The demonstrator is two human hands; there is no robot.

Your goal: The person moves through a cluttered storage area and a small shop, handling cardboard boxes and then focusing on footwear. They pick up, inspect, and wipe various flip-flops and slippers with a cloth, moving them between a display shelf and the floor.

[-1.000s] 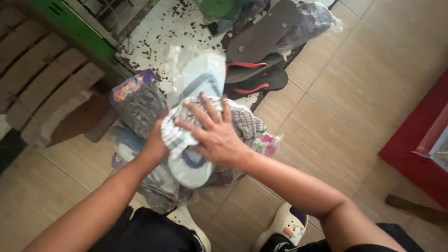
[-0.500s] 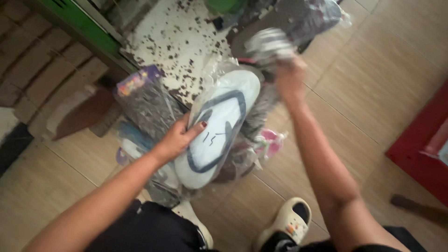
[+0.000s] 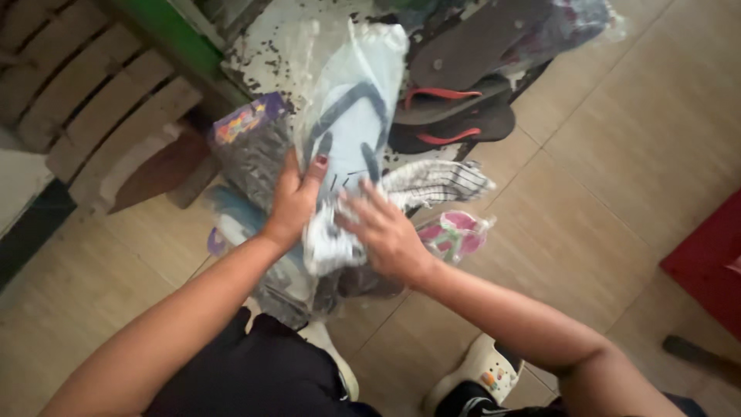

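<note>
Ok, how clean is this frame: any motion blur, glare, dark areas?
Head view: the right hand is smeared by motion, the left hand sharper; soft glare on the clear plastic bag over the pale flip-flop; lower left dim; daylight even on the floor tiles.

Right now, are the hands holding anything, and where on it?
Yes: a pale flip-flop in a clear bag. The left hand grips its left edge near the middle; the right hand presses its lower end.

Bagged flip-flop (image 3: 351, 131) atop packet pile (image 3: 255, 154); sandals (image 3: 455, 116) right
</note>
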